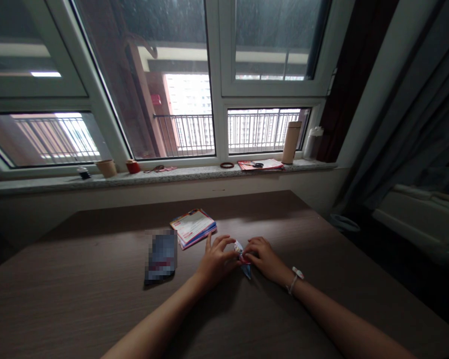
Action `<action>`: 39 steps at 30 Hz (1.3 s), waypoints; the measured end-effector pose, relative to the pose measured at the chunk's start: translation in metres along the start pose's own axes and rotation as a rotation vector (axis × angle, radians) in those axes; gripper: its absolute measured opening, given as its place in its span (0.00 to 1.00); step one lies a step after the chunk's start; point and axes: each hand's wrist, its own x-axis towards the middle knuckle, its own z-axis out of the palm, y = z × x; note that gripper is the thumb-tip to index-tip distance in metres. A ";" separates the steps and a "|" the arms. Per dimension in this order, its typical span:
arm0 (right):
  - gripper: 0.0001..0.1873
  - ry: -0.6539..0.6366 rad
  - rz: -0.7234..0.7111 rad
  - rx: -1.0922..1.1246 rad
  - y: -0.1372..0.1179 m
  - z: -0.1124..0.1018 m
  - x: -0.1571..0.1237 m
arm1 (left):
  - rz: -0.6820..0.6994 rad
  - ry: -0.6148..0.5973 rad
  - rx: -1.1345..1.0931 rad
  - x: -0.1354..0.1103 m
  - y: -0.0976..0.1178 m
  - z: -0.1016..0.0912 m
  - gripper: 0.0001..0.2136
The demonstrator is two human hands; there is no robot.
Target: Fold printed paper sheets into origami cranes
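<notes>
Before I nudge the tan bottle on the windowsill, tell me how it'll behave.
The tan bottle would probably tip easily, being tall and narrow. Its cylindrical body suggests it may roll once toppled. Its smooth-looking surface could feel slippery.

The brown wood-grain table (pixel 78 299) carries a stack of printed sheets (pixel 194 227) and, at its lower left, an obscured dark item (pixel 160 257). The speckled stone windowsill (pixel 198 173) supports, left to right: small dark bottle (pixel 83 173), tan cup (pixel 107 168), red container (pixel 132 166), indistinct small items (pixel 159 169), ring (pixel 227 165), printed papers (pixel 271 164), thermos flask (pixel 292 144), translucent bottle (pixel 314 143).
</notes>
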 end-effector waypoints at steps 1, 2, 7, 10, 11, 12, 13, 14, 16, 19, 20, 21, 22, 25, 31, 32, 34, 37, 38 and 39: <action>0.08 0.001 0.001 0.000 0.000 0.000 0.000 | 0.003 0.005 0.001 0.000 0.000 0.000 0.06; 0.08 0.000 0.000 0.001 0.000 0.001 0.000 | -0.001 0.009 0.004 0.000 0.001 0.000 0.05; 0.06 0.001 -0.030 0.004 0.000 0.000 -0.001 | -0.033 0.023 0.020 0.001 0.002 0.003 0.05; 0.05 -0.014 -0.063 0.021 0.001 -0.002 0.000 | -0.044 0.020 0.014 0.001 0.003 0.003 0.05; 0.05 -0.015 -0.065 0.030 0.001 -0.002 0.000 | -0.048 0.017 0.011 0.001 0.003 0.003 0.04; 0.05 -0.015 -0.066 0.038 0.001 -0.002 0.000 | -0.051 0.014 0.009 0.001 0.003 0.003 0.04; 0.04 -0.013 -0.065 0.043 0.001 -0.002 0.001 | -0.054 0.014 0.008 0.001 0.004 0.003 0.04; 0.04 -0.012 -0.064 0.046 0.001 -0.003 0.001 | -0.057 0.014 0.007 0.001 0.004 0.002 0.04; 0.04 -0.019 -0.061 0.044 0.001 -0.003 0.002 | -0.063 0.017 0.003 0.001 0.003 0.002 0.04; 0.04 -0.033 -0.053 0.022 -0.001 -0.004 0.001 | -0.074 0.003 -0.012 0.001 0.001 0.001 0.04; 0.04 -0.035 -0.050 0.013 -0.002 -0.005 0.001 | -0.079 -0.010 -0.018 0.001 0.000 0.000 0.04; 0.04 -0.033 -0.044 0.005 -0.002 -0.005 0.001 | -0.082 -0.027 -0.024 0.001 -0.001 0.000 0.04; 0.05 -0.029 -0.034 0.001 -0.003 -0.005 0.000 | -0.080 -0.045 -0.027 0.002 -0.003 0.000 0.04; 0.06 -0.018 -0.004 -0.003 -0.004 -0.006 0.000 | -0.059 -0.084 -0.026 0.002 -0.005 0.001 0.07; 0.06 -0.002 0.022 -0.023 -0.005 -0.004 0.001 | -0.079 -0.081 -0.030 0.003 -0.003 0.002 0.05; 0.06 0.002 0.022 -0.026 -0.004 -0.003 0.001 | -0.091 -0.075 -0.031 0.003 -0.002 0.002 0.05; 0.05 0.006 0.017 -0.030 -0.004 -0.002 0.001 | -0.111 -0.058 -0.034 0.004 -0.002 0.003 0.05; 0.05 0.009 0.003 -0.035 -0.007 -0.001 0.000 | -0.121 -0.041 -0.040 0.004 -0.003 0.005 0.04; 0.05 0.010 -0.001 -0.037 -0.008 -0.001 -0.001 | -0.120 -0.037 -0.040 0.005 -0.003 0.006 0.03; 0.05 0.009 -0.005 -0.040 -0.009 -0.001 -0.001 | -0.122 -0.030 -0.040 0.005 -0.003 0.006 0.03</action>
